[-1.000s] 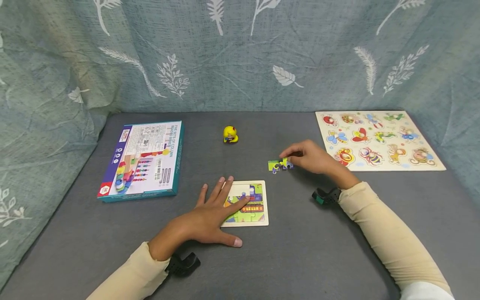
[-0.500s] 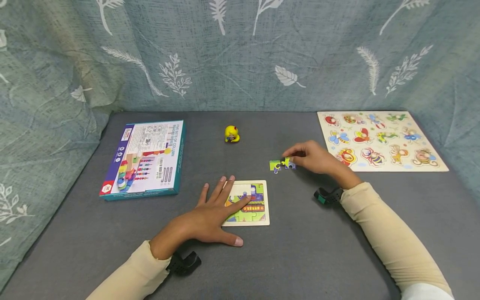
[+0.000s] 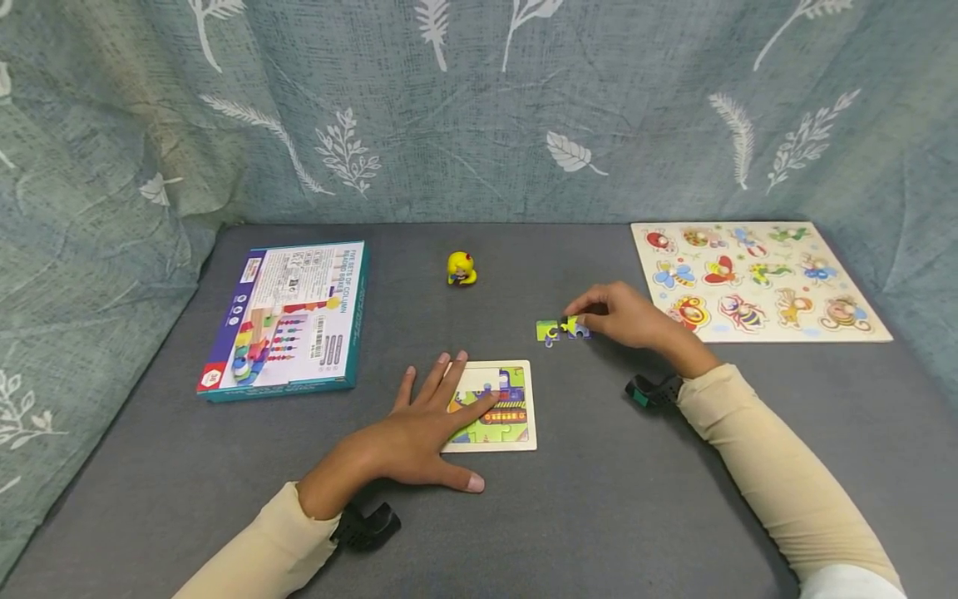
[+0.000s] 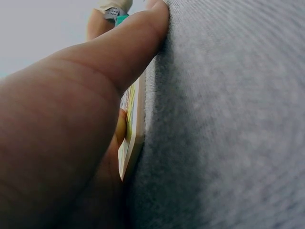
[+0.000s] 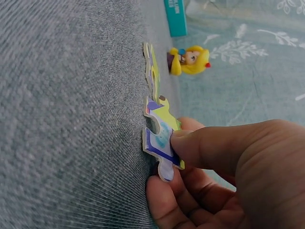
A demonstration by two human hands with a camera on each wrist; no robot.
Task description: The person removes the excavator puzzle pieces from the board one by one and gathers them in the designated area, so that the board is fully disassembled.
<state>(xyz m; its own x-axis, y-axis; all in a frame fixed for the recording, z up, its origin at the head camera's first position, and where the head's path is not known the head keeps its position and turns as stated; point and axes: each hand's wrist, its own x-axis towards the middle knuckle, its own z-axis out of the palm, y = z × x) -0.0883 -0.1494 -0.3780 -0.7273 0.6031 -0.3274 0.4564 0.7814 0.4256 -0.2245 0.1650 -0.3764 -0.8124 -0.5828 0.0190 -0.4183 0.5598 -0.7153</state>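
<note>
Left hand: spread across the tray, its fingers straight and parted; the left hand [image 3: 419, 445] holds nothing, covering the left part of the tray [image 3: 530, 408], with the thumb reaching past the near edge.
Tray: flat on the counter [image 3: 569, 524], pale-rimmed, partly filled with a green, orange and purple picture; a pale patch shows near its far edge.
Right hand: well apart from the left, beyond the tray and to its right; the right hand [image 3: 621, 316] pinches the held piece [image 5: 161, 138], thumb on the printed face.
Held piece: tilted in the right wrist view, coloured white, blue and yellow-green; whether its lower edge touches the counter cannot be told.
Second piece: green and purple; the second piece [image 3: 546, 331] lies just left of the held piece, contact between them unclear.
Toy: yellow with a red spot, the toy [image 3: 461, 270] sits farther back, left of both pieces.
Box: at far left, the box [image 3: 295, 320] lies flat, white-faced with teal sides.
Board: at far right behind the right hand, the board [image 3: 756, 289] shows rows of insects and other animals.
Backdrop: blue-green cloth [image 3: 479, 125] with white leaves hangs behind the counter.
</note>
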